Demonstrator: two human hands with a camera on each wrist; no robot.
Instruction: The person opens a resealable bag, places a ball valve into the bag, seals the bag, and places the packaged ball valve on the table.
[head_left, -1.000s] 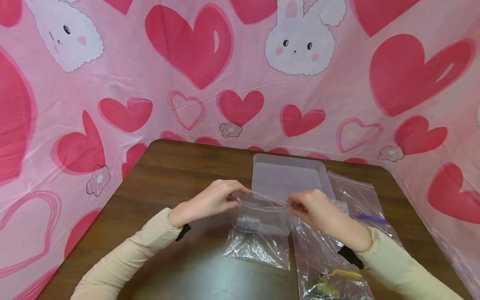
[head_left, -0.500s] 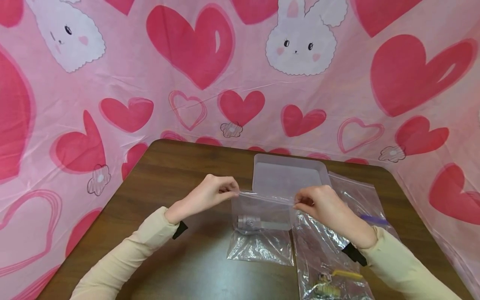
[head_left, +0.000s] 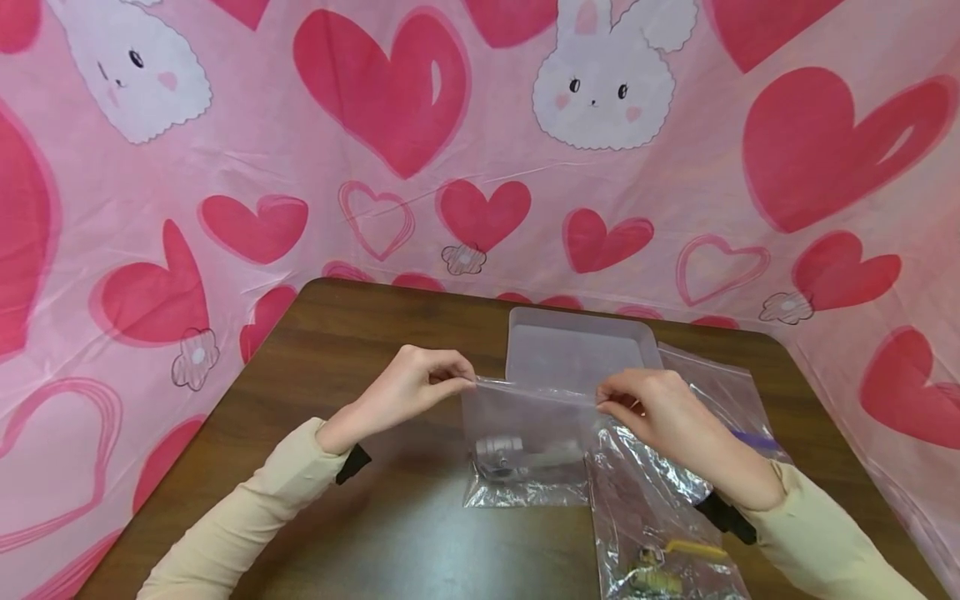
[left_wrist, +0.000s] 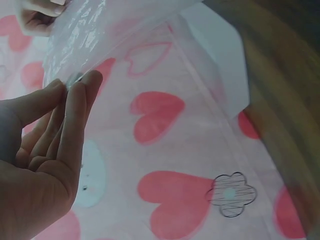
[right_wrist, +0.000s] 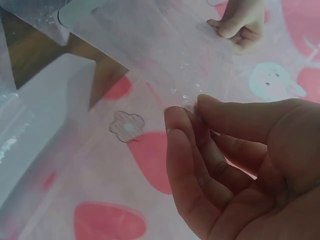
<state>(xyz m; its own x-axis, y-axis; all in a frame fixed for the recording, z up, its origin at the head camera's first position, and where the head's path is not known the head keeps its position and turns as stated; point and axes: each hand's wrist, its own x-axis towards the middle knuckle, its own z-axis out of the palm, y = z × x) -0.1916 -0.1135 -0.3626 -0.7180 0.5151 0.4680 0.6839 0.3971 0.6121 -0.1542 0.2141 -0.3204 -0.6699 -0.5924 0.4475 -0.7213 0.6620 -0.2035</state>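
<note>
A clear zip bag [head_left: 528, 423] hangs upright over the table, its top edge stretched taut between two hands. My left hand [head_left: 418, 379] pinches the upper left corner between thumb and fingers. At the upper right corner, my right hand [head_left: 663, 408] pinches the same edge. Low inside the bag lies a greyish thing with a wide round head [head_left: 498, 454] and a slimmer pale length; its kind is blurred by the plastic. Both wrist views show fingertips closed on the film [left_wrist: 82, 37], and the right wrist view catches the other hand beyond the bag [right_wrist: 160, 45].
Behind the bag stands a shallow translucent tray [head_left: 577, 346]. To the right, clear bags lie on the brown table [head_left: 360, 333]; one has a purple slider [head_left: 756, 440], another a yellow slider [head_left: 696, 548] and a yellowish item [head_left: 652, 577]. A pink heart-print cloth [head_left: 510, 158] hangs behind.
The hands have spread apart, the left going left and the right going right. The bag's loose, gaping top has become a straight line, and its bottom edge sits slightly higher in view.
</note>
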